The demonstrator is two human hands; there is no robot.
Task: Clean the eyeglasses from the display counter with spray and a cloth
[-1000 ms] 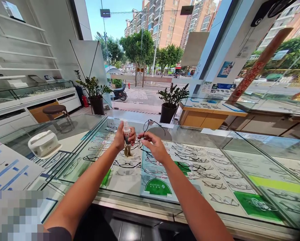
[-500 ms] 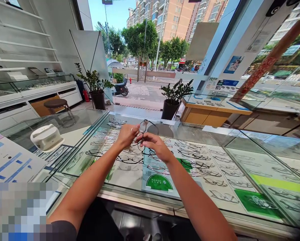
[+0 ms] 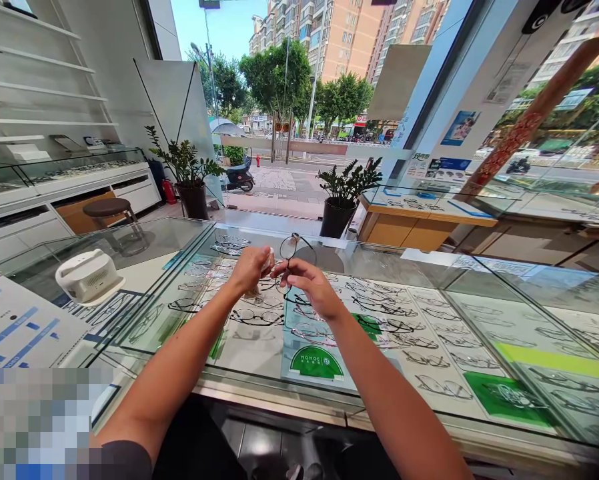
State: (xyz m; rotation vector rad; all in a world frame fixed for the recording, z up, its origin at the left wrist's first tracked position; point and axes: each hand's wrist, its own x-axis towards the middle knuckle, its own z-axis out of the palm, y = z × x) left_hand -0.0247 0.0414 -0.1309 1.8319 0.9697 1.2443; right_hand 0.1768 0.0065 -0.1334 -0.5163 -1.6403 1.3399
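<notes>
The right hand (image 3: 312, 287) held the glasses (image 3: 288, 248) in a narrow pinch near the middle, one lens standing above the fingertips and the other below. They were in the air over the counter (image 3: 279, 400), turned on edge rather than level, with a thin temple looping out to the right. The left hand (image 3: 251, 270) was curled around what looked like a small bottle (image 3: 271, 253), just beside the glasses; only a bit of white showed past the fingers, so how firmly it was gripped could not be told. The glasses looked slim and dark-rimmed, and were probably very light, a little springy in the temples, weak at the hinges, with slick lenses that would smear or scratch easily. The bridge or rim seemed the safest hold, taken lightly; hanging them by one temple would likely strain the joint. Whether a finger touched a lens was too small to tell. The bottle was probably light and easy to keep hold of around its body. Below the hands, rows of frames (image 3: 257, 317) lay on display near a green sign (image 3: 316, 362).
</notes>
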